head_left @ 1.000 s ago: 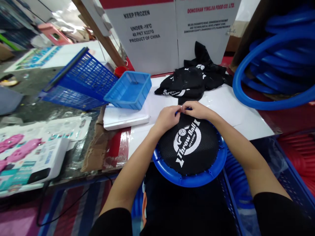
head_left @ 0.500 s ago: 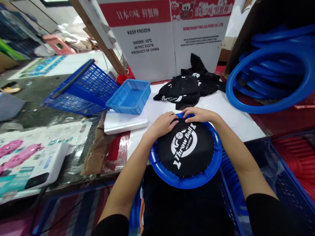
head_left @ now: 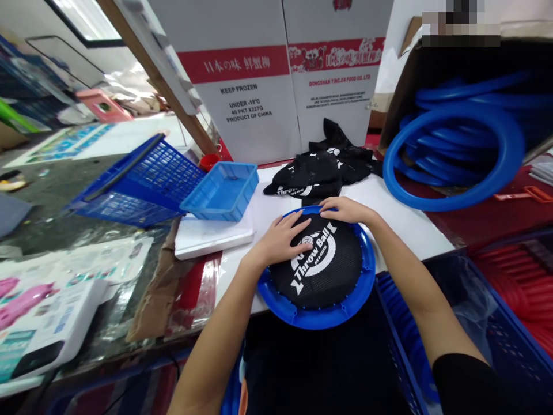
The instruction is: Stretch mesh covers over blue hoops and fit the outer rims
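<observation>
A: Entry. What differs from a second ago?

B: Then both hands were pinched together at the far rim of the round blue plastic hoop with black printed mesh stretched across it (head_left: 317, 271). Now they have parted. The left hand (head_left: 283, 239) lies flat on the mesh, fingers spread over the white logo. The right hand (head_left: 348, 210) rests on the far edge where mesh meets rim.

A: Reading of that?

B: My judgement: the fine work at that rim point has ended, and the hands have gone to pressing or smoothing the mesh. The mesh looks seated all round the part of the hoop I can see.

A: Grip state?

B: Neither hand is closed around anything. Left is open, palm down, touching only. Right is loosely curved, fingertips on the rim, nothing clasped.

A: Position of the hoop?

B: At the near edge of the white tabletop (head_left: 406, 222), partly overhanging toward the person. It sits directly beneath both hands, its middle nearer to the person than either hand.

A: Surroundings?

B: A heap of spare black mesh pieces (head_left: 322, 167) just beyond the hoop. A small blue plastic tray (head_left: 220, 193) to the left. A stack of bare blue hoops (head_left: 453, 155) at right. White cardboard cartons (head_left: 276, 80) behind.
</observation>
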### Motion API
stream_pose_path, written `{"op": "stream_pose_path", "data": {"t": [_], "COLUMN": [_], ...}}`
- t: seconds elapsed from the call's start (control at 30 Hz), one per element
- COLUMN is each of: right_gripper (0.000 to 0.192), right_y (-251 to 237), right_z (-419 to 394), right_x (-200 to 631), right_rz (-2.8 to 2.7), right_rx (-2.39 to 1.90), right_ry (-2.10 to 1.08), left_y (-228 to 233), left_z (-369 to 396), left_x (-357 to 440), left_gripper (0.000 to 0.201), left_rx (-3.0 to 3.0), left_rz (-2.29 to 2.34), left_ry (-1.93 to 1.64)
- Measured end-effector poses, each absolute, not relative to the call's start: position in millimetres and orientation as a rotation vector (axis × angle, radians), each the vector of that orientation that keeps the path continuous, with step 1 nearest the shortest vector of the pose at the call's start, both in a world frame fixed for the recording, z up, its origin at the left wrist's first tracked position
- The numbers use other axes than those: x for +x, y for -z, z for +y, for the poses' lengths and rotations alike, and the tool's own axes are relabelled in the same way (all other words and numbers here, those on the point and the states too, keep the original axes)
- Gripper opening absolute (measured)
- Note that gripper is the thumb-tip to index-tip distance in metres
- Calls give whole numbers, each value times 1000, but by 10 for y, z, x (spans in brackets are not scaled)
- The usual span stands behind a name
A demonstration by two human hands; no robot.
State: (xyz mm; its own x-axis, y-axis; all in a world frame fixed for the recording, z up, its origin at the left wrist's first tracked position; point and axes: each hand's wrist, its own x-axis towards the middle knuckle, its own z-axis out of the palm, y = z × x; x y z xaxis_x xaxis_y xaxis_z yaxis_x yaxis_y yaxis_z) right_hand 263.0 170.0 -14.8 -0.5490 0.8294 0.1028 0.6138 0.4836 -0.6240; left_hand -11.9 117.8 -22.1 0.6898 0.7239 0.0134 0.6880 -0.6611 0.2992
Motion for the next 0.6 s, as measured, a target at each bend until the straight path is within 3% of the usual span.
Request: {"op": "stream_pose_path", "data": {"t": [0.07, 0.2, 0.27, 0.37, 0.5, 0.6], "right_gripper": [30, 37, 50, 70, 57, 66], "right_y": [90, -29, -47, -13, 30, 22], "right_z": [1728, 1772, 1766, 1747, 1751, 1746], "right_x": [2736, 3161, 3410, 3626, 3525, 3306], "right_rz": [-2188, -1755, -1499, -1367, -1410, -1458], "right_rx": [-1330, -1741, -1984, -2356, -2434, -2262], "right_ry": [-635, 156, 374, 194, 98, 215], "left_y": [195, 180, 207, 265, 238, 70], "left_z": [1184, 1194, 1194, 1197, 1208, 1104], "left_x": [-125, -142, -147, -136, -93, -121], "left_gripper": [76, 78, 79, 77, 74, 58], "left_rx": [2647, 2670, 2678, 2683, 2664, 2580], "left_rz": [1090, 1065, 1062, 1055, 1083, 1136], "left_ry": [-183, -188, -206, -243, -301, -537]}}
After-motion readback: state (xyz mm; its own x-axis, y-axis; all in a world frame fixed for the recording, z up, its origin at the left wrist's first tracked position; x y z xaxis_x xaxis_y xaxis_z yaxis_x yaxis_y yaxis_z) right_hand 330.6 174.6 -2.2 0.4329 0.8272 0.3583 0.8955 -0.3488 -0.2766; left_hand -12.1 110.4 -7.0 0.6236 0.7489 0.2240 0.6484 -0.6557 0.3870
